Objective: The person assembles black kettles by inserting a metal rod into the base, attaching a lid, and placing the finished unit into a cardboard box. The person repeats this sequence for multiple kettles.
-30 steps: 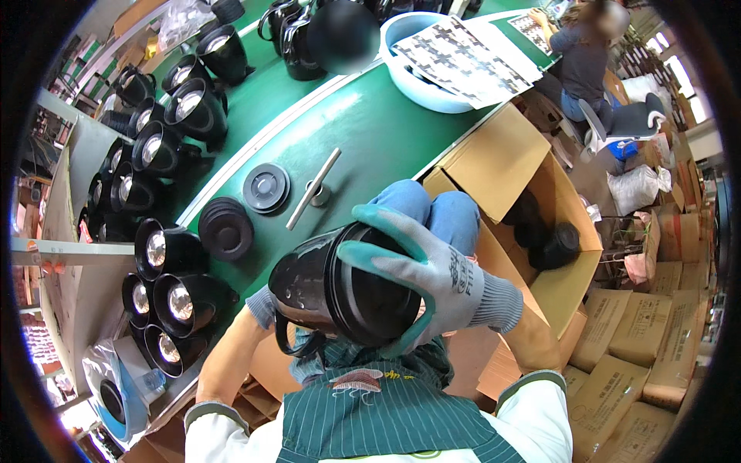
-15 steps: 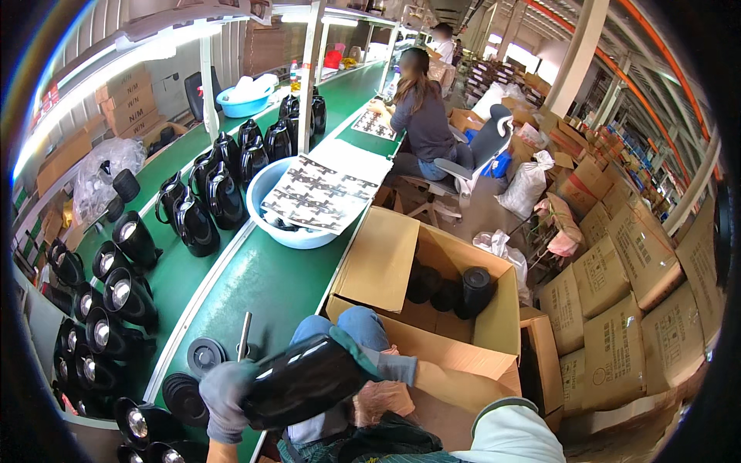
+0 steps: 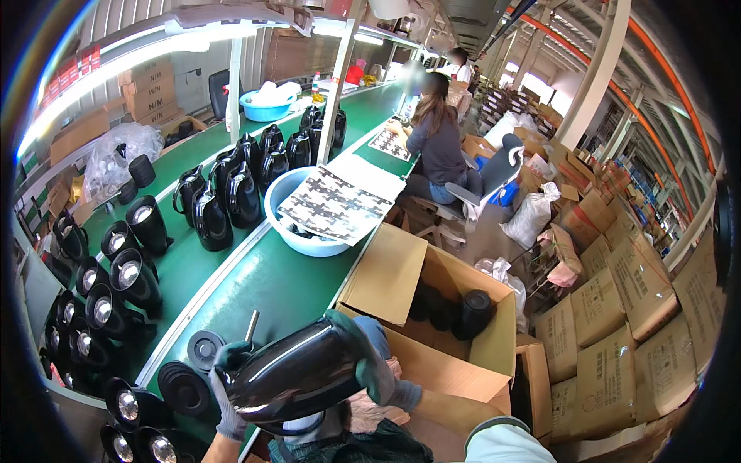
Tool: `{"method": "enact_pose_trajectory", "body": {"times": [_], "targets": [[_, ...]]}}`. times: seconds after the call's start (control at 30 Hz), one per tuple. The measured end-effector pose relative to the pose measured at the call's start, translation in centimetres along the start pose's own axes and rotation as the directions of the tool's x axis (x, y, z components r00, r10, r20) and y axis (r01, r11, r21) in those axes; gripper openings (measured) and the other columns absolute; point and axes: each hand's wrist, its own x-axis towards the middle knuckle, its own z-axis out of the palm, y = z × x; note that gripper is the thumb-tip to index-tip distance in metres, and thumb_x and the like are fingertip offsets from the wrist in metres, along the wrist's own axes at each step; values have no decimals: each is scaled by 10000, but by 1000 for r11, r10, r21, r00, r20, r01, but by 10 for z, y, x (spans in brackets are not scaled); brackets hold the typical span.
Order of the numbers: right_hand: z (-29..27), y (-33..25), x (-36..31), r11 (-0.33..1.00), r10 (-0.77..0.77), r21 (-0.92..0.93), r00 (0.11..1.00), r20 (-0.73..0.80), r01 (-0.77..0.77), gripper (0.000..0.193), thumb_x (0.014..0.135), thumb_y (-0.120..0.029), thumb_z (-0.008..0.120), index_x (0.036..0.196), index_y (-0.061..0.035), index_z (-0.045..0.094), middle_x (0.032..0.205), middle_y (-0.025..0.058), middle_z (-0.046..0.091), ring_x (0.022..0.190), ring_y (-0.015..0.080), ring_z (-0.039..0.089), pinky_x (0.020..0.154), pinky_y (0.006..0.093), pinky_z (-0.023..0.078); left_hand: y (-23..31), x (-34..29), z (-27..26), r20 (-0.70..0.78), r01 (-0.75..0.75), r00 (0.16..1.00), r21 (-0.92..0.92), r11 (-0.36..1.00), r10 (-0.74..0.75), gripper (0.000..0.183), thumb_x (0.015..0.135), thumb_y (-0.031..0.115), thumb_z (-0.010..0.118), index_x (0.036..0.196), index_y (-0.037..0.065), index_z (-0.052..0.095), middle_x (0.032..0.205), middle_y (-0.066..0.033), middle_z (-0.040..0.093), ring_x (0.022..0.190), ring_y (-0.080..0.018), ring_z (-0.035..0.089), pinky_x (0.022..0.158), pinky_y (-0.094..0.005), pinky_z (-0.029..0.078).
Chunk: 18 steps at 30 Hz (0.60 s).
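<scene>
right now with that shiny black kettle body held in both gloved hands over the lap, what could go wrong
1. The glossy black kettle body lies tilted between the left hand and right hand, unsupported beneath; it might slip.
2. The open brown cardboard box stands close beside it; a swing could knock its flap.
3. The round black discs and thin metal rod lie near the green table's edge and could get brushed off.

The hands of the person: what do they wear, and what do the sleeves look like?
The left hand and the right hand both wear knit work gloves, grey fabric with a dark green coating over palm and fingers. The right arm has a light sleeve with a dark green cuff. The left forearm shows no sleeve.
</scene>
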Motion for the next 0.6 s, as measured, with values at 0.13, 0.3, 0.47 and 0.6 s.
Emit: {"method": "enact_pose_trajectory", "body": {"times": [0.13,0.3,0.47,0.6], "targets": [[-31,28,-13,886,402,203,909,111,-416,897,990,-568,569,1648,-36,272,1692,273,229,1568,488,193,1258,566,171,76,13,24,582,-821,565,469,326,585,258,751,142,747,996,62,757,967,-96,737,910,-296,753,778,-409,623],[-34,11,-15,958,284,-83,944,170,-274,859,1010,-537,555,1650,-39,270,1691,262,242,1570,477,199,1262,552,168,21,13,-5,157,-321,947,499,805,281,300,805,66,748,1100,17,735,1018,-128,722,941,-251,720,850,-368,586],[-13,19,3,930,-304,-167,941,151,327,822,1029,-505,540,1652,-42,268,1691,252,254,1572,465,205,1266,538,164,-126,-6,-51,406,327,881,-152,933,-243,472,963,215,715,1376,31,583,1260,-152,690,1176,-327,643,1132,-443,466],[3,84,-56,511,44,842,974,-224,171,547,1121,-222,487,1613,-29,344,1582,138,475,1363,220,546,1148,364,454,46,31,34,457,-685,729,469,558,510,312,793,195,798,1031,5,733,1038,-140,700,984,-273,687,874,-393,559]]}}
